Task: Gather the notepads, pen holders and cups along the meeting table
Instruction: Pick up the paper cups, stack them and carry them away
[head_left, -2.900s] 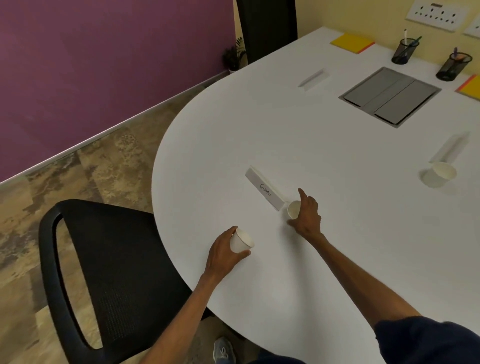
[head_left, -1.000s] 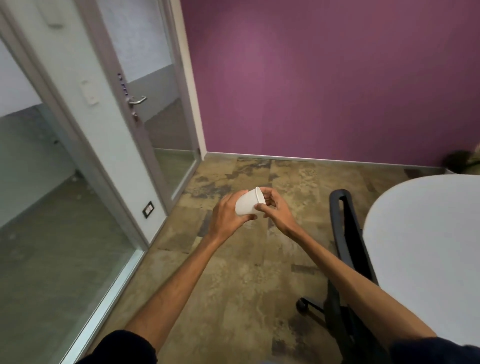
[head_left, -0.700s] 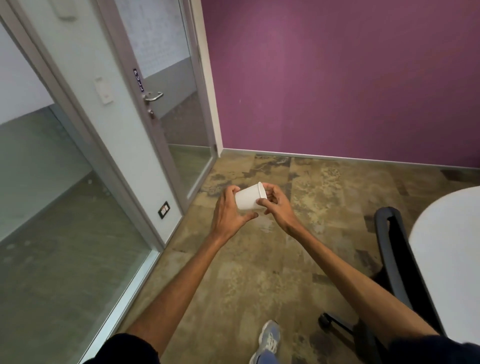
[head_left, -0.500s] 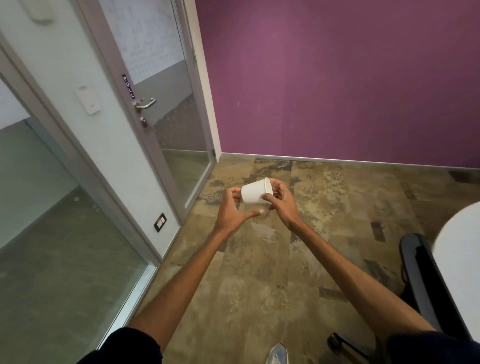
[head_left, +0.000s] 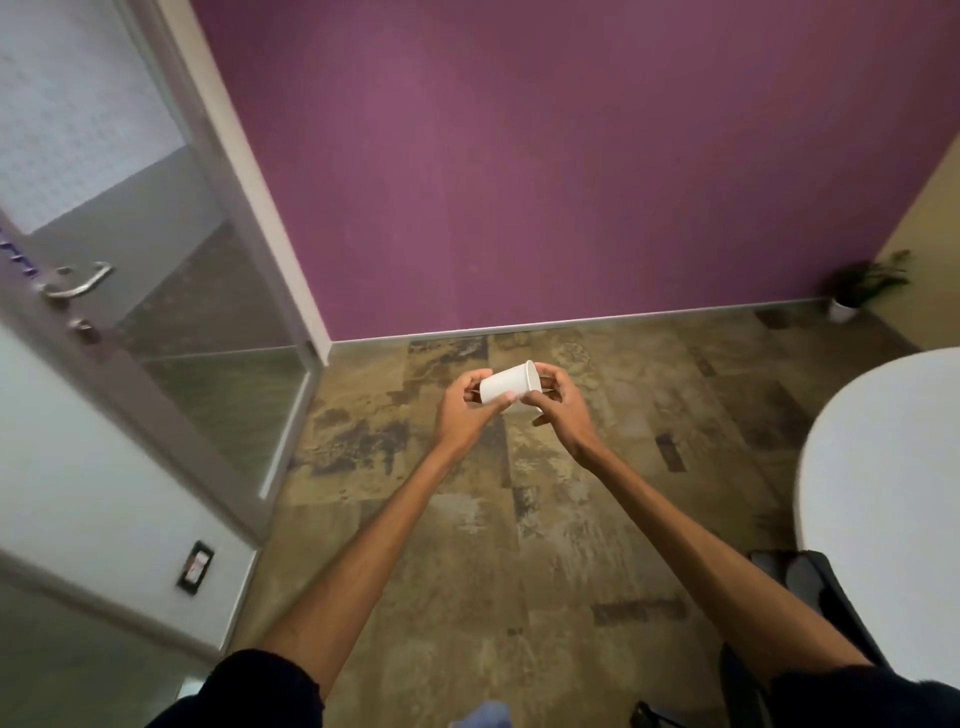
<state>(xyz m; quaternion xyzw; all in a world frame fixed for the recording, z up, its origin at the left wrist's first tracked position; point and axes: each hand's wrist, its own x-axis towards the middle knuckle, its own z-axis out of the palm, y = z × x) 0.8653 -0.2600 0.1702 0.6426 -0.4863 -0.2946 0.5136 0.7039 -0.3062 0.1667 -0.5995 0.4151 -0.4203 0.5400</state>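
Swung rightward since the earlier frame, the view takes in more of the white meeting table (head_left: 883, 493) and the black chair (head_left: 810, 582) tucked against it. Over the floor, the left hand (head_left: 460, 415) and right hand (head_left: 566, 415) both grip a white paper cup (head_left: 506, 387) held sideways, with its mouth to the right. Beyond are a glass door (head_left: 171, 291) and a potted plant (head_left: 857, 286).
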